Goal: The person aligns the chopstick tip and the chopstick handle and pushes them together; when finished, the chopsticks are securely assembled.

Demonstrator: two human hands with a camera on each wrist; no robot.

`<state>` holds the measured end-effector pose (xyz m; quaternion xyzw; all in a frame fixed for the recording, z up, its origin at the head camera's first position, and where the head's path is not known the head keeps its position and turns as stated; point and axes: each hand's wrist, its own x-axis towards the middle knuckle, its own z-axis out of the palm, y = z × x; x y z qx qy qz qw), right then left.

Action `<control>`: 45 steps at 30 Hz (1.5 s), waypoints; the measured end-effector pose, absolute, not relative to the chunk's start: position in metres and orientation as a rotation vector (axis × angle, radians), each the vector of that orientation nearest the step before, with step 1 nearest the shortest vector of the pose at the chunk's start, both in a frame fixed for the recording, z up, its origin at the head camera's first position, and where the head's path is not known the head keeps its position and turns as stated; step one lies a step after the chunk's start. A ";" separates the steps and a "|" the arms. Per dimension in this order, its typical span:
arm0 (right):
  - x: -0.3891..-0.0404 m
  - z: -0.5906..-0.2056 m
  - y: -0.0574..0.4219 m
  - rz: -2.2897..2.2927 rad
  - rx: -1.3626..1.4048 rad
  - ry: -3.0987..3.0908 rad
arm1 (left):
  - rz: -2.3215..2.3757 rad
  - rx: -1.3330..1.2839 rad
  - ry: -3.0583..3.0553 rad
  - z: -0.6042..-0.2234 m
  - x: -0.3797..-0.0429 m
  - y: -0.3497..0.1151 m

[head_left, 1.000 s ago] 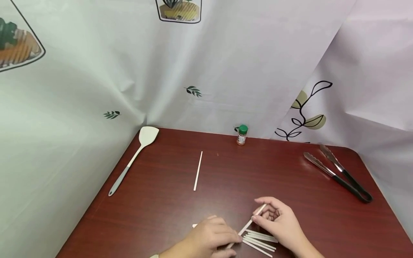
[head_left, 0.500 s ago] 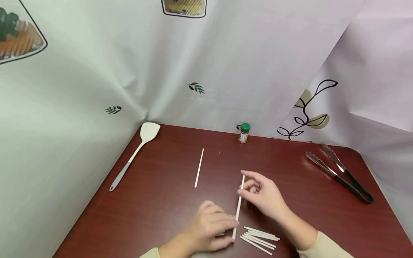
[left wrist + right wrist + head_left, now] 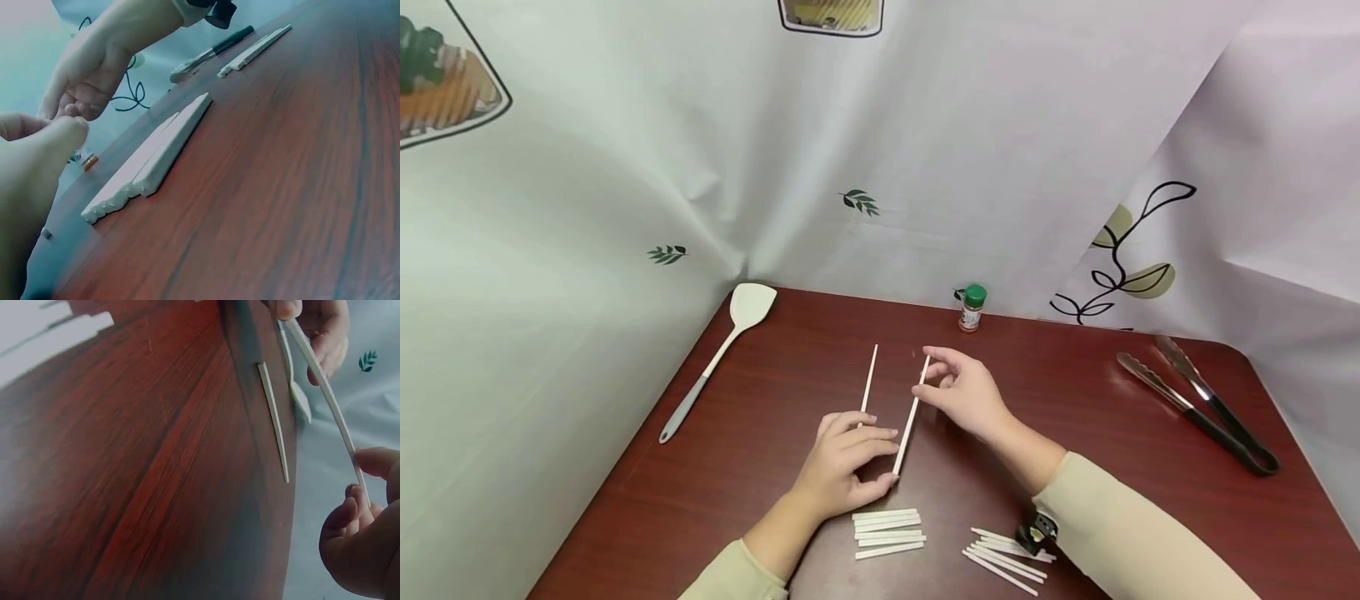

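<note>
White stick point(image 3: 912, 417) points toward the far edge of the counter point(image 3: 1060, 392), the right hand point(image 3: 961, 393) pinching its farther end, the left hand point(image 3: 844, 462) its nearer; roughly parallel, the lone stick point(image 3: 868, 382) lies near the left hand.

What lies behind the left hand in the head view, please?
A white stick on the table: its far part shows, but the left hand covers some of its near part. Anything directly under the palm is hidden there.
</note>
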<state>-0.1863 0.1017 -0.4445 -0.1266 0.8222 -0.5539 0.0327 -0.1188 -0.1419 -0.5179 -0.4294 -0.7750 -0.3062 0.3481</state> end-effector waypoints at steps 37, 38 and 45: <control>-0.250 -0.471 0.057 -0.921 -0.625 2.752 | -0.607 -1.171 -2.318 -0.523 -0.157 -0.161; -0.249 -0.472 0.056 -0.902 -0.616 2.755 | -0.607 -1.174 -2.325 -0.523 -0.157 -0.161; -0.247 -0.473 0.055 -0.822 -0.603 2.776 | -0.619 -1.156 -2.356 -0.523 -0.156 -0.160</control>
